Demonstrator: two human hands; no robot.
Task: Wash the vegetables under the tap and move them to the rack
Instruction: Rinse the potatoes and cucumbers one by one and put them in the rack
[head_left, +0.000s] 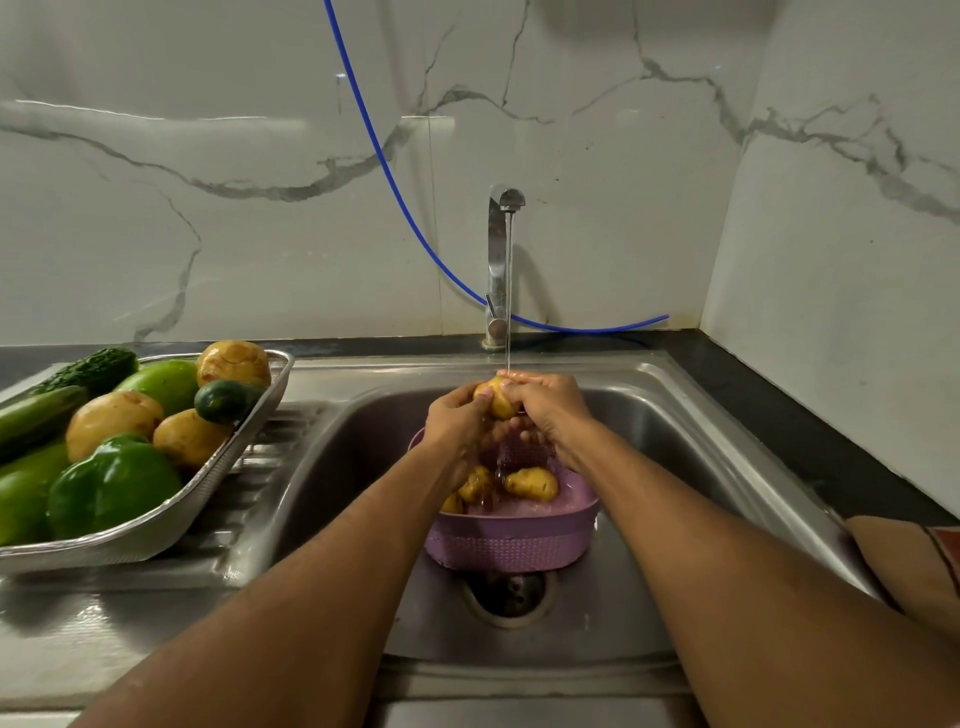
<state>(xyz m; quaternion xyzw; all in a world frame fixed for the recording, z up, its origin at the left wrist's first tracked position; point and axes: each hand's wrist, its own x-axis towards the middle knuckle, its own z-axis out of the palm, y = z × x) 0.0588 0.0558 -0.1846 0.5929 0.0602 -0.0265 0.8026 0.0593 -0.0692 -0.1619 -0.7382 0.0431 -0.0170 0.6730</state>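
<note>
Both hands hold one yellow potato under the thin stream running from the chrome tap. My left hand grips its left side, my right hand curls over its right side. Below them a purple colander sits in the steel sink with three potatoes in it, partly hidden by my left arm. On the left drainboard a steel mesh rack holds potatoes, a green bell pepper, cucumbers and a bitter gourd.
A blue hose hangs down the marble wall and runs behind the tap. The sink drain lies just in front of the colander. A dark counter borders the sink on the right, with a brown cloth at its near end.
</note>
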